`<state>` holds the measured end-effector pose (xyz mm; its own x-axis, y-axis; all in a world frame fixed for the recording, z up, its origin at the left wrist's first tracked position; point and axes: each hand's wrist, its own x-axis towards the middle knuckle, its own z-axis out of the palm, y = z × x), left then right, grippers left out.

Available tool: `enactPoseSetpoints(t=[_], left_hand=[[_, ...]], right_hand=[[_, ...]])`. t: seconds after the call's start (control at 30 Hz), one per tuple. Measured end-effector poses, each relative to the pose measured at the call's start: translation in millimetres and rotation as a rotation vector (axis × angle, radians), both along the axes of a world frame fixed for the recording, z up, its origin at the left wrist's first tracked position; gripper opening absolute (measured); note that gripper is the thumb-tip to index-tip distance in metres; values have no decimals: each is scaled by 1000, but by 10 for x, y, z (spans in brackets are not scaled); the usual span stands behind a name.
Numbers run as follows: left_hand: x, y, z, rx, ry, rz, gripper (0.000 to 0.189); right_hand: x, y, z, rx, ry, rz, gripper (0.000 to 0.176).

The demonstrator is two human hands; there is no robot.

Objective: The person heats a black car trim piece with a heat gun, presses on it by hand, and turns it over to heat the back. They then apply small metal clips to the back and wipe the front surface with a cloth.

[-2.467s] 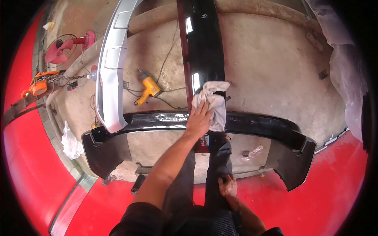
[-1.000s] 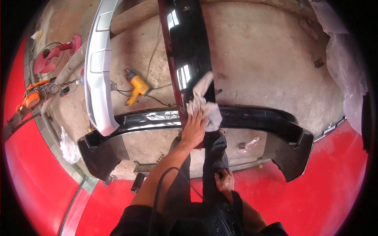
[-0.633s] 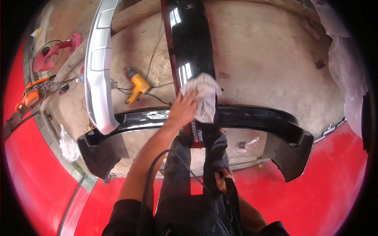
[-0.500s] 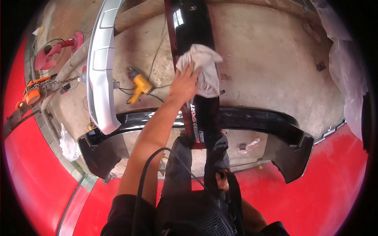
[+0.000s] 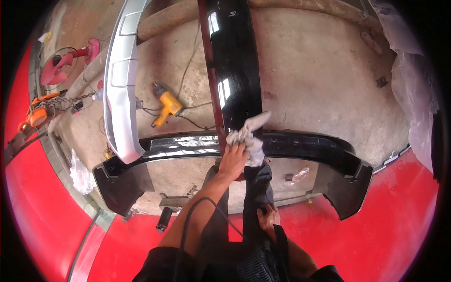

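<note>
My left hand (image 5: 234, 159) presses a crumpled light grey cloth (image 5: 253, 148) onto the near end of a long glossy black car panel (image 5: 239, 84). Its fingers are bent over the cloth, which covers the lettered part of the panel. Light reflects off the panel's bare surface farther up. My right hand (image 5: 268, 217) rests on my dark trouser leg, fingers lying over it, holding nothing. A black bumper (image 5: 305, 142) lies crosswise under the near end of the panel.
Left of the panel lie a yellow heat gun (image 5: 167, 109) with its cord and a silver bumper trim (image 5: 121, 94). A pink fan (image 5: 58, 68) and an orange chain hoist (image 5: 37, 115) are farther left. Plastic sheeting (image 5: 413, 89) hangs at the right.
My left hand has drawn the cloth down the panel towards me, uncovering the glossy middle and covering the lettering. My right hand stays on my leg and shows more fully.
</note>
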<state>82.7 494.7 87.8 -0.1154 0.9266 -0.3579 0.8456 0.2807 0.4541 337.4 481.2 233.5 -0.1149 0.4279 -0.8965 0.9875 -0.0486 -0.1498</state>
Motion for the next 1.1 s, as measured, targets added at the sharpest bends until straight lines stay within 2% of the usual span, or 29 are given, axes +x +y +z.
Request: enactPoseSetpoints(t=[0.07, 0.17, 0.2, 0.27, 0.37, 0.4, 0.47, 0.5, 0.57, 0.6, 0.7, 0.87, 0.97, 1.03, 1.1], left_hand=[[17, -159, 48, -83, 20, -75, 26], [-313, 16, 30, -109, 19, -31, 32], [-480, 184, 88, -158, 31, -48, 38], [-800, 513, 3, -74, 59, 10, 45], [-1349, 1200, 36, -58, 195, 101, 48], [-1494, 1384, 7, -44, 240, 134, 48], [-1677, 1689, -55, -36, 269, 186, 48], [-1689, 1774, -70, -28, 296, 236, 48], [-1535, 1748, -144, 28, 334, 222, 48], [-1434, 1696, -173, 80, 374, 210, 48], [-966, 1223, -72, 51, 157, 196, 49], [-228, 166, 77, -116, -35, -30, 44], [-304, 38, 109, -167, -52, -123, 43], [-545, 191, 7, -128, -41, -129, 45], [-882, 536, -77, -179, 78, -216, 50]], right_hand=[[-39, 64, 38, -55, 1, -12, 38], [27, -9, -32, -32, -33, -1, 36], [40, -12, -27, -32, -35, -1, 36], [43, -12, -18, -26, -9, -7, 36], [-38, 89, 96, -40, 49, -68, 36], [90, -52, -17, -41, 50, -69, 36], [493, -444, -361, -54, 183, -253, 34], [387, -348, -263, -52, 182, -255, 34], [-30, 18, 66, 36, 94, -37, 32], [36, -27, 10, 40, 96, -44, 32], [198, -129, -129, 41, 205, -98, 33], [109, -50, -105, -19, 28, -13, 38], [64, 34, -35, -33, 30, -21, 37], [80, 49, -51, -32, 42, -28, 37], [83, 70, -59, -31, 60, -39, 37]])
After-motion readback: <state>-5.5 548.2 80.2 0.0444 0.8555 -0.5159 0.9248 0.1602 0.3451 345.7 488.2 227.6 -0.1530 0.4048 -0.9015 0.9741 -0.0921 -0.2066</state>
